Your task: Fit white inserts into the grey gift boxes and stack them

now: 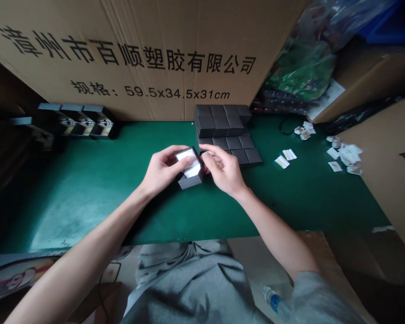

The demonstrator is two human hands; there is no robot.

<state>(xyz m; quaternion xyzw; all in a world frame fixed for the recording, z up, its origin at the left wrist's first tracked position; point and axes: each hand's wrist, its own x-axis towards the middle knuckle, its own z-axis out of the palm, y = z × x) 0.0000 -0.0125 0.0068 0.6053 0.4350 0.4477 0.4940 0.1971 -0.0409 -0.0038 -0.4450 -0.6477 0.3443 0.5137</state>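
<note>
My left hand [167,167] is closed around a small dark hinged box [191,181], held tilted above the green table. Its lid stands up, and a white lining shows inside, with my left thumb pressing on it. Close against the box's right side is my right hand [222,168], its fingers curled and thumb bent in. Whatever those fingers pinch, if anything, is hidden. Just behind my right hand, a stack of closed dark boxes [222,119] stands on the table.
Several open dark boxes [87,121] line the table's back left. Small white pieces [349,154] lie in a pile at the right, with two white pieces [285,158] nearer. A large cardboard carton [138,27] walls off the back. The green table [87,189] ends near my lap.
</note>
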